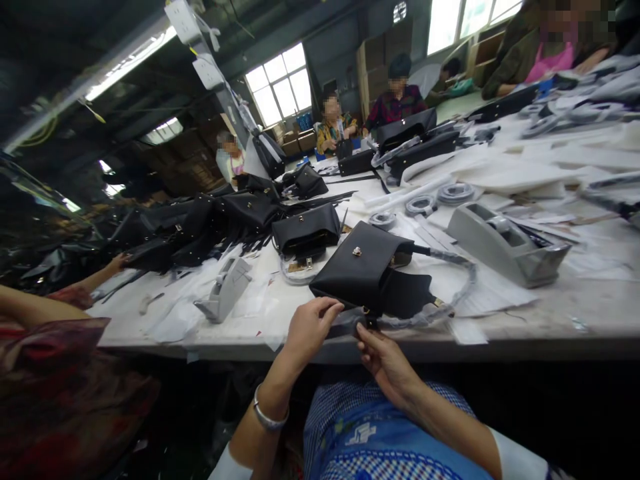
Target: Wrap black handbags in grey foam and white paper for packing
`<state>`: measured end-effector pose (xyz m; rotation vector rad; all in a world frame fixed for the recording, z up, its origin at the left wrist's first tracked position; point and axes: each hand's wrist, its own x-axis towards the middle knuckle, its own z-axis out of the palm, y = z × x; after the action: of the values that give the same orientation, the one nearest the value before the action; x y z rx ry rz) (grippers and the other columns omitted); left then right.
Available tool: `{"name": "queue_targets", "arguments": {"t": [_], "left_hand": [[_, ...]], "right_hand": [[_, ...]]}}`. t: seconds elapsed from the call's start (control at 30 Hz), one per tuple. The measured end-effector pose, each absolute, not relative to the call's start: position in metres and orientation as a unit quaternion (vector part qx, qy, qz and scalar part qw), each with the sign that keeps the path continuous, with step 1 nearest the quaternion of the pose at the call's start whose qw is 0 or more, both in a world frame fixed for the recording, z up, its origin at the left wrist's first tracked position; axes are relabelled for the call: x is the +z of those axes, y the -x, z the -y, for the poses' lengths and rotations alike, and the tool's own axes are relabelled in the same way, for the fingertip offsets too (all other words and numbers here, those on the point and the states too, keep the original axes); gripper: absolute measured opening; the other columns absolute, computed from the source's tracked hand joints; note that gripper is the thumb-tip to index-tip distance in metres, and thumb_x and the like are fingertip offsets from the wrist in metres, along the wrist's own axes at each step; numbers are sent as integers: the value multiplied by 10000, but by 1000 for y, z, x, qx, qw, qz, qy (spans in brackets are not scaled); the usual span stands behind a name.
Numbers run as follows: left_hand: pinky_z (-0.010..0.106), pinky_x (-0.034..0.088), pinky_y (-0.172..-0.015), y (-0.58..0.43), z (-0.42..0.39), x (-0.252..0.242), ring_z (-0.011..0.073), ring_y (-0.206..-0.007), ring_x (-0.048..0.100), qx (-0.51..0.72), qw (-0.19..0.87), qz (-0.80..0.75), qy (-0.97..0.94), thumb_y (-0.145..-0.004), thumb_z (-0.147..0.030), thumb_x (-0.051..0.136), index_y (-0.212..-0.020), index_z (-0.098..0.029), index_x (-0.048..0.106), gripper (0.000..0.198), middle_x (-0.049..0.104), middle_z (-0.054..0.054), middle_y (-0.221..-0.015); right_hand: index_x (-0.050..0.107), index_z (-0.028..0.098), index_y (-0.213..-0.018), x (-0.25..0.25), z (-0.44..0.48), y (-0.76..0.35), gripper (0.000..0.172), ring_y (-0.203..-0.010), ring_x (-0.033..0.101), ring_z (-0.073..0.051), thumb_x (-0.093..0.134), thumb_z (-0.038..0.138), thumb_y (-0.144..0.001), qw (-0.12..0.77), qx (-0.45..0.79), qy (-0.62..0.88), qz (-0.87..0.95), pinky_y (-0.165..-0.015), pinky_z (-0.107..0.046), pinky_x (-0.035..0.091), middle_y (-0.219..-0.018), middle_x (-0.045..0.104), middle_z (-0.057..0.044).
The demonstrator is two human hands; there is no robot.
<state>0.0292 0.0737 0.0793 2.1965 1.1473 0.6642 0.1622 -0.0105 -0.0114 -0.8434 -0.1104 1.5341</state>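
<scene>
A black handbag (350,267) with a small metal clasp lies tilted on the table in front of me, its flap (407,293) spread to the right. Its handle (467,277), wrapped in clear film, loops around the right side. At the bag's near edge, my right hand (387,363) pinches a black strap (345,323) partly covered in film. My left hand (310,330) is closed in a pinch just above the strap's left part, beside the bag's lower corner. What lies between those fingertips is too small to make out.
Grey tape dispensers stand left (225,290) and right (505,243) on the white table (575,320). Behind are a second black bag (306,230), film rolls (420,205) and piled bags (250,207). A co-worker's arm (103,275) reaches in from the left; other people sit across.
</scene>
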Motion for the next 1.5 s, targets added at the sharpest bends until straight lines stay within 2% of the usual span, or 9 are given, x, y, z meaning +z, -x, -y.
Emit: {"name": "queue_targets", "arguments": {"t": [0.13, 0.3, 0.57, 0.83, 0.97, 1.07, 1.27, 1.37, 1.5], "left_hand": [[270, 453, -714, -16, -77, 74, 183, -776, 665, 214, 297, -423, -829, -875, -370, 647, -862, -224, 758, 184, 747, 7, -827], [267, 468, -715, -18, -81, 58, 181, -790, 654, 240, 316, -420, -816, -827, -327, 706, -843, -202, 760, 137, 735, 29, -844], [248, 494, -685, -13, -69, 37, 154, -762, 630, 303, 314, -347, -830, -887, -276, 672, -934, -201, 769, 132, 676, 45, -818], [225, 540, -624, -3, -57, 24, 133, -704, 619, 290, 22, -151, -945, -985, -125, 474, -1205, -120, 635, 273, 654, 52, -803], [246, 562, -620, 0, -59, 27, 145, -703, 644, 274, -79, -109, -952, -983, -121, 478, -1212, -87, 597, 260, 680, 52, -795], [251, 556, -576, 2, -62, 24, 143, -631, 637, 273, -100, -84, -953, -971, -107, 498, -1173, -62, 603, 232, 679, 47, -750], [244, 549, -585, 11, -61, 21, 135, -621, 645, 244, -74, -67, -965, -967, -110, 491, -1170, -116, 634, 248, 715, 55, -805], [263, 554, -677, 15, -57, 29, 164, -737, 679, 212, 39, -118, -969, -967, -188, 514, -1167, -175, 660, 248, 725, 66, -861], [308, 525, -828, 5, -50, 41, 198, -896, 679, 267, 194, -321, -888, -975, -260, 506, -1111, -197, 680, 230, 728, 86, -983]], "right_hand": [[743, 173, -841, -8, 11, -160, 270, -641, 606, -59, 888, 337, -682, 639, 667, 380, 45, -473, -107, 467, -846, 694, -1], [735, 181, -895, -6, 10, -159, 314, -651, 626, -69, 868, 388, -701, 630, 672, 386, 47, -483, -118, 471, -894, 720, -12], [719, 165, -783, -11, 3, -161, 319, -537, 574, -46, 891, 396, -645, 644, 632, 430, 36, -492, -112, 447, -707, 712, -1], [735, 144, -722, -10, 11, -166, 363, -540, 593, -66, 925, 408, -561, 628, 639, 441, 52, -471, -131, 428, -673, 704, -14], [751, 144, -788, -3, 17, -170, 387, -661, 653, -104, 871, 484, -649, 612, 667, 417, 83, -570, -161, 487, -774, 733, -45], [752, 137, -804, 0, 18, -169, 407, -714, 655, -115, 805, 533, -727, 613, 661, 415, 124, -662, -191, 512, -819, 733, -58], [736, 140, -726, -8, 16, -165, 342, -622, 576, -101, 858, 455, -679, 611, 614, 467, 181, -606, -202, 457, -669, 667, -12], [747, 137, -714, -11, 15, -168, 355, -639, 590, -126, 837, 480, -695, 603, 604, 475, 213, -611, -223, 454, -674, 686, -40], [767, 132, -740, -13, 12, -173, 387, -611, 595, -142, 832, 510, -682, 588, 588, 497, 250, -580, -240, 450, -673, 707, -71]]}}
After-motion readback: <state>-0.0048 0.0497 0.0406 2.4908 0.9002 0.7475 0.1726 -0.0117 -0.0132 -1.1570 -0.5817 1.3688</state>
